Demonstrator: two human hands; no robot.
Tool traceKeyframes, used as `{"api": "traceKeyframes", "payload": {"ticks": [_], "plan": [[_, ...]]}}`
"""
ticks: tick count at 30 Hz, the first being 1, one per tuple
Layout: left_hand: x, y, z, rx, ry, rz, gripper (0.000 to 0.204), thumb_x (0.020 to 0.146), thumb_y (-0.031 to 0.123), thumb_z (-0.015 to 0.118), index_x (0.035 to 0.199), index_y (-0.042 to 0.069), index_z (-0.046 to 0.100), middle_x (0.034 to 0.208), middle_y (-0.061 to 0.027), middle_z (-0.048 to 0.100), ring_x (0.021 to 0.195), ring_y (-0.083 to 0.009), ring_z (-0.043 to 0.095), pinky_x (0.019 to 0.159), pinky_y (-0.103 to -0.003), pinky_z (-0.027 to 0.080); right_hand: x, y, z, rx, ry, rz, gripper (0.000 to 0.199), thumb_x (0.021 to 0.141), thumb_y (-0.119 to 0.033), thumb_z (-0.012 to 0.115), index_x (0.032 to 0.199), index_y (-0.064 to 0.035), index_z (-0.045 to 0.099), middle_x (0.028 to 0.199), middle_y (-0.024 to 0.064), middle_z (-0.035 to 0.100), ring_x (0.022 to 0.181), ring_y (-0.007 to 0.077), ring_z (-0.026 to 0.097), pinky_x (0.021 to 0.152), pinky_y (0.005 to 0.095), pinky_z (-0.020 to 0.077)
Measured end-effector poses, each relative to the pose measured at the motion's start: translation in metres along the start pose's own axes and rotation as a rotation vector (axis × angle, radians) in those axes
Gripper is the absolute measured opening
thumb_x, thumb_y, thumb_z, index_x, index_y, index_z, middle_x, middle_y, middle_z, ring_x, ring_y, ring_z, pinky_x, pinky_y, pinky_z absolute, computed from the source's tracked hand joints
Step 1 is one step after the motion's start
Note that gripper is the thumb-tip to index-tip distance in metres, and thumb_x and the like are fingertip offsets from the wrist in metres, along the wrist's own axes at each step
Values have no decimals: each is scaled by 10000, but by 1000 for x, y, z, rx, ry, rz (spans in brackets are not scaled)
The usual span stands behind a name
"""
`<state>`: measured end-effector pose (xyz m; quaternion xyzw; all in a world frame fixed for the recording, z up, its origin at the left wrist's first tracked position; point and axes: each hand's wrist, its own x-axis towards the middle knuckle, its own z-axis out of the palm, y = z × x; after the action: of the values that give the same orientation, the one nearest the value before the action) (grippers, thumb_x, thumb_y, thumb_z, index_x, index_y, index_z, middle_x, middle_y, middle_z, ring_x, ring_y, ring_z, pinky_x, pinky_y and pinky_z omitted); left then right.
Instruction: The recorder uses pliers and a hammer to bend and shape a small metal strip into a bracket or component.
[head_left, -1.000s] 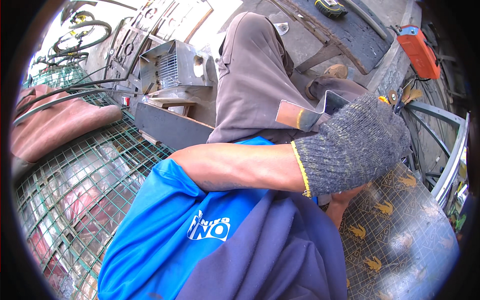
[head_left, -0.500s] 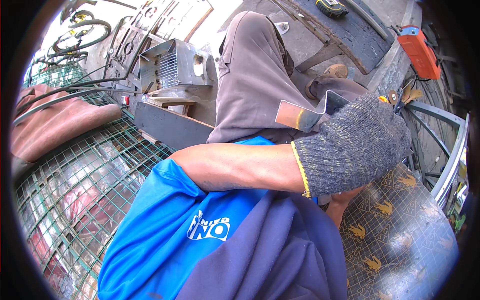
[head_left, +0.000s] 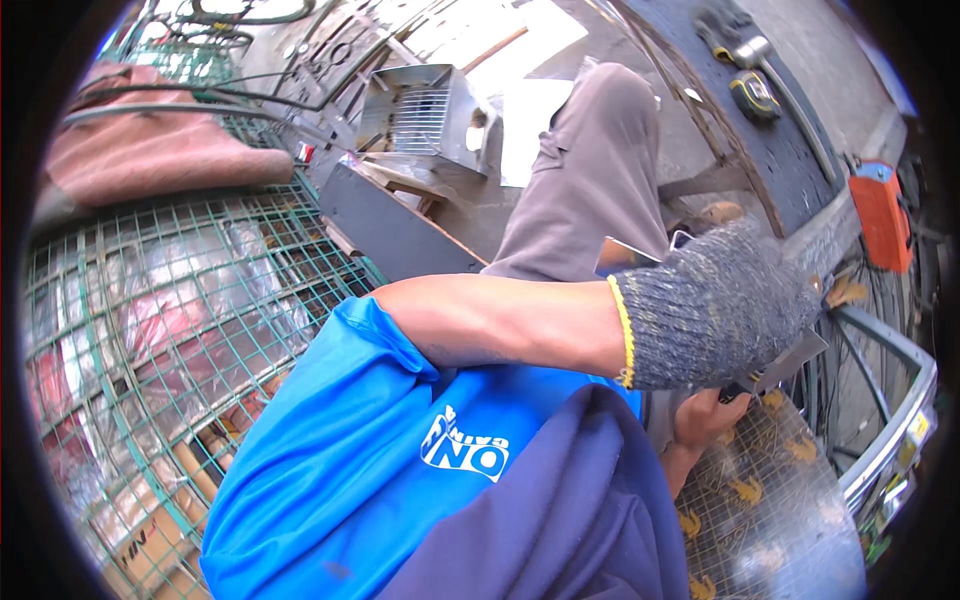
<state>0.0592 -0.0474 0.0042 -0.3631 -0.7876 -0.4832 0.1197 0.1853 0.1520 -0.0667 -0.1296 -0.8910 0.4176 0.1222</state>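
The thin metal sheet [head_left: 790, 362] sat at about four o'clock in the view, poking out from under your gloved left hand [head_left: 715, 305], just above the fine wire mesh [head_left: 770, 500]. To do this step well, you likely needed to keep that sheet pinned flat and steady, with fingers clear of its sharp edge. Your left hand was curled over the sheet, pressing or gripping it, though the glove hid how tightly it closed. Your bare right hand [head_left: 700, 420] lay beneath at five o'clock, mostly hidden, so I could not tell its grip. Farther out, an orange tool [head_left: 880, 212] rested at two o'clock and green wire cages [head_left: 170, 320] stood at nine.
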Motion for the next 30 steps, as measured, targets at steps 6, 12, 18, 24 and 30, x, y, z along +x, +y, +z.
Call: {"api": "traceKeyframes", "payload": {"ticks": [6, 12, 18, 24, 30], "plan": [[-25, -10, -107, 249, -275, -369, 298, 844, 304, 722, 1006, 53, 716, 952, -146, 734, 887, -354, 706, 784, -454, 561, 55, -75, 29, 31, -303, -122, 359, 1007, -164, 646, 1273, 71, 595, 1073, 152, 708, 968, 270, 688, 888, 386, 507], [-123, -45, -184, -300, 210, -993, 463, 1013, 384, 611, 1326, 43, 624, 1026, -74, 750, 955, -162, 698, 878, -331, 553, 68, -109, 57, 172, -695, -32, 360, 1030, -151, 619, 1325, 53, 589, 1143, 139, 728, 1078, 206, 676, 956, 349, 501], [-292, -128, -215, -835, 1456, -1122, 263, 1017, 259, 609, 1193, 66, 584, 941, -76, 675, 846, -210, 671, 756, -420, 587, 64, -77, 56, 196, -781, 77, 330, 1037, -90, 594, 1343, 34, 579, 1145, 98, 711, 1036, 159, 660, 927, 284, 509], [-304, -174, -191, -689, 1719, -1060, 171, 1013, 191, 611, 1136, 73, 592, 1028, -110, 647, 937, -283, 645, 865, -547, 576, 51, -50, 56, 328, -783, 290, 358, 1038, -93, 593, 1374, 25, 560, 1156, 83, 691, 1002, 129, 635, 897, 270, 513], [-334, -215, -146, -733, 1777, -1021, 128, 1029, 151, 600, 1109, 51, 596, 1016, -122, 630, 901, -284, 608, 872, -519, 584, 50, -51, 60, 359, -766, 317, 395, 1033, -100, 599, 1404, 25, 547, 1172, 84, 682, 998, 128, 621, 921, 276, 504]]}}
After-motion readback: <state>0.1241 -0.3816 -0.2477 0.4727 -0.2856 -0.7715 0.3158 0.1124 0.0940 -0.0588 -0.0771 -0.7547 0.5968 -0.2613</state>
